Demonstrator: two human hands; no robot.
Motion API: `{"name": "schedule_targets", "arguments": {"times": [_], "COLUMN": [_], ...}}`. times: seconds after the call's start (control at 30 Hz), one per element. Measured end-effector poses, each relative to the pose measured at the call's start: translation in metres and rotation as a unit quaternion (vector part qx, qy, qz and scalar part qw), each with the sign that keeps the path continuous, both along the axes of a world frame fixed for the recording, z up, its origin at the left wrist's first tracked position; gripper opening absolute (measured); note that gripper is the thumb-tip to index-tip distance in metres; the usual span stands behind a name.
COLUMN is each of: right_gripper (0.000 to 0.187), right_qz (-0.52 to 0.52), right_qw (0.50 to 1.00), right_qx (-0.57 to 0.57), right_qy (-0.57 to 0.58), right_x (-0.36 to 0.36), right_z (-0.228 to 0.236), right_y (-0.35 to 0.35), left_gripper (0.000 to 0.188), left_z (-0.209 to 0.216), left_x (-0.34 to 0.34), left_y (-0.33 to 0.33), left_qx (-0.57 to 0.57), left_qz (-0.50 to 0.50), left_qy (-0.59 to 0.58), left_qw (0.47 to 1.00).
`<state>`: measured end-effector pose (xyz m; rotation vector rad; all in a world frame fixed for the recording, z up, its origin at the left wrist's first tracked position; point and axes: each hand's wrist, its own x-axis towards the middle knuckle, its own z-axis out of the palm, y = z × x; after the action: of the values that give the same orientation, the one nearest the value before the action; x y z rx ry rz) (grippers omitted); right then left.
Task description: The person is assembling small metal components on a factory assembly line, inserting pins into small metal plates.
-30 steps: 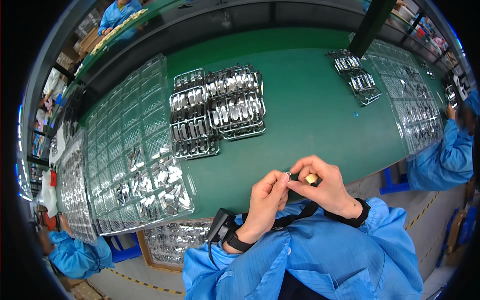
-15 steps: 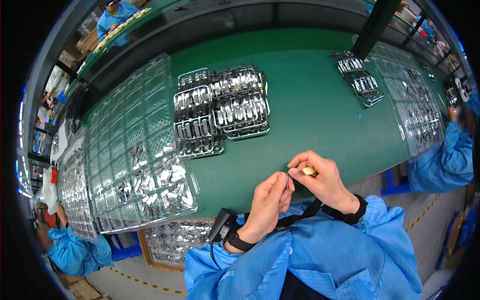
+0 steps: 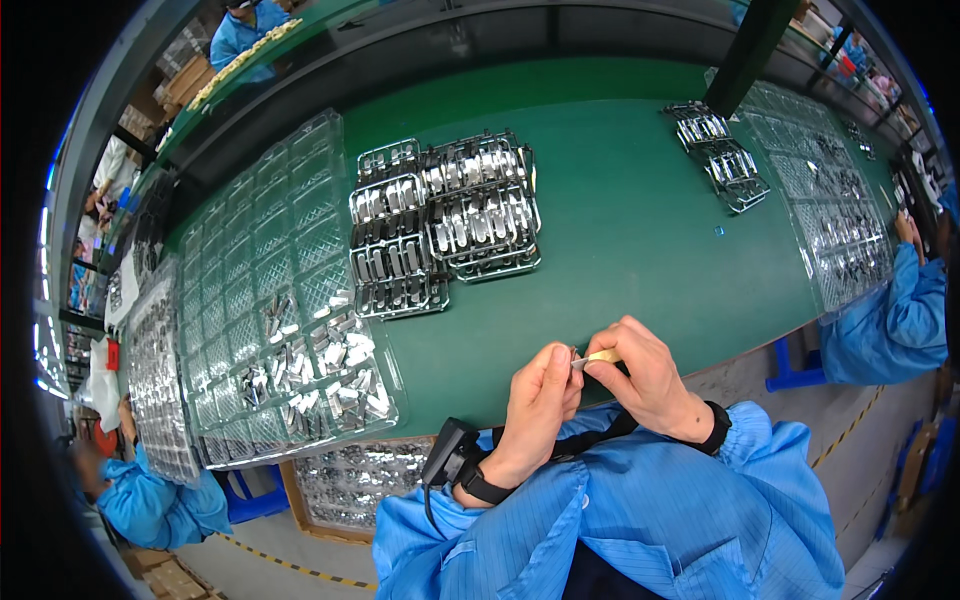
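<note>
Near the front edge of the green table, my two hands meet. My left hand pinches a small dark metallic piece between thumb and fingertips; most of it is hidden. In my right hand is a small tool with a pale yellow handle and a short silvery tip, pointing at that piece. The tip appears to touch it, though the contact is too small to be sure. To the left, loose silver metal pieces lie in a clear compartment tray.
Frames of silver parts are stacked beyond my hands, with more frames at the back right. Another clear tray lies on the right beside a co-worker's blue sleeve. A post rises at the back. Below the table is a carton.
My right hand has turned, so the yellow-handled tool has swung out from the palm to my fingertips. Its tip now points at the piece in my left hand, which barely moved.
</note>
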<state>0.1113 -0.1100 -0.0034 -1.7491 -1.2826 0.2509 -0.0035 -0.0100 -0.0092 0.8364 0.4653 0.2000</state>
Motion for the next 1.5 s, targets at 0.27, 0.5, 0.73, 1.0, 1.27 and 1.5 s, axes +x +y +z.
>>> {"name": "schedule_targets", "arguments": {"times": [0.27,0.5,0.73,1.0,1.27,1.5], "right_gripper": [0.013,0.013,0.013,0.012,0.014,0.015], "right_qz": [-0.021,-0.027,-0.038,-0.061,-0.148,-0.112], "right_qw": [0.999,0.999,0.998,0.994,0.972,0.97], "right_qx": [0.006,0.001,-0.001,-0.017,-0.008,-0.048], "right_qy": [0.035,0.045,0.041,0.086,0.18,0.211], "right_x": [-0.005,-0.006,-0.007,-0.012,0.007,0.0], "right_z": [-0.001,-0.001,-0.001,-0.005,0.001,-0.002], "right_y": [0.0,-0.001,0.0,0.0,0.0,0.003], "left_gripper": [0.032,0.033,0.033,0.031,0.034,0.031], "left_z": [0.0,-0.001,0.0,0.002,0.003,0.004], "left_x": [0.001,0.001,0.001,0.002,-0.003,-0.003], "left_y": [-0.001,-0.002,-0.003,-0.002,-0.007,-0.002], "left_qx": [0.004,-0.009,0.012,0.004,0.043,0.018], "left_qz": [0.005,0.005,0.013,0.007,0.025,0.017], "left_qy": [0.002,0.003,0.013,0.014,-0.012,-0.002], "left_qw": [1.0,1.0,1.0,1.0,0.999,1.0]}}
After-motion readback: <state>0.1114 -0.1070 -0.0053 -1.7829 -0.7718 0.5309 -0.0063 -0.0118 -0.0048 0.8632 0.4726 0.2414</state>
